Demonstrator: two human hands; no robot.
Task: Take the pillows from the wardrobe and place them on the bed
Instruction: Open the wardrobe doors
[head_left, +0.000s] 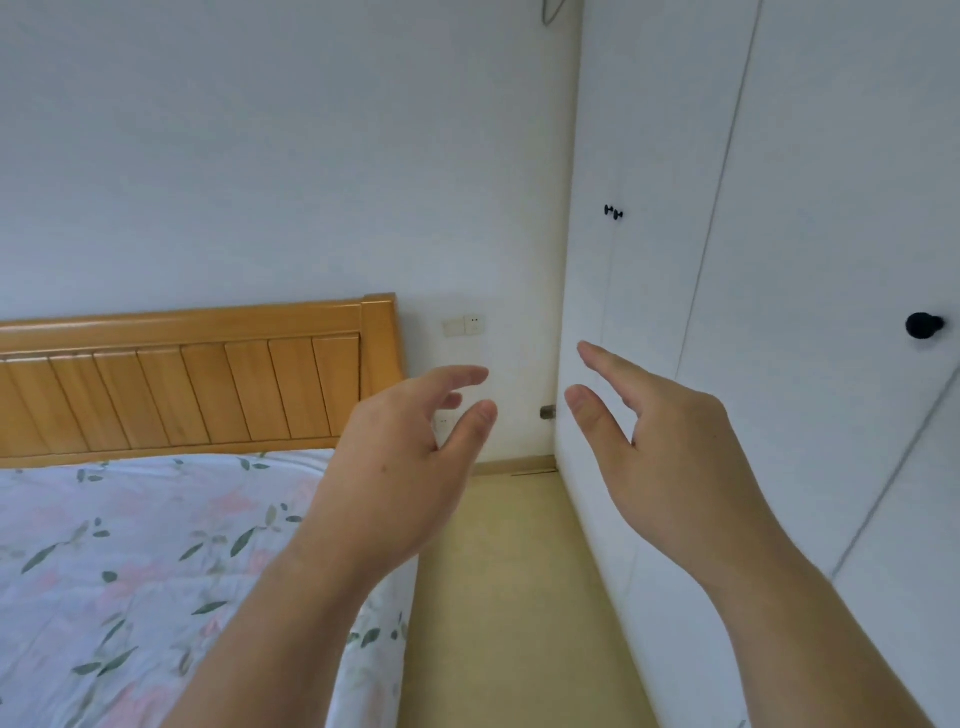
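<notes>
Currently both hands, left hand and right hand, are held up empty, each grip spread. Wardrobe doors are shut; bed is seen left.

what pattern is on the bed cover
Pink flowers and green leaves on white bed cover, clearest in the head view.

Bed occupies lower left of head view. Mattress covered by a pale sheet printed with pink flowers and green leaves; sheet lies flat, lightly creased, hanging over the near right edge. Nothing else seen resting on the visible part of the sheet. Wooden headboard, honey-coloured with slanted vertical slats and a thicker corner post, stands at the far end against the white wall. Floor, yellowish and smooth, runs as a narrow strip between the bed's right side and the white wardrobe; strip appears bare.
</notes>
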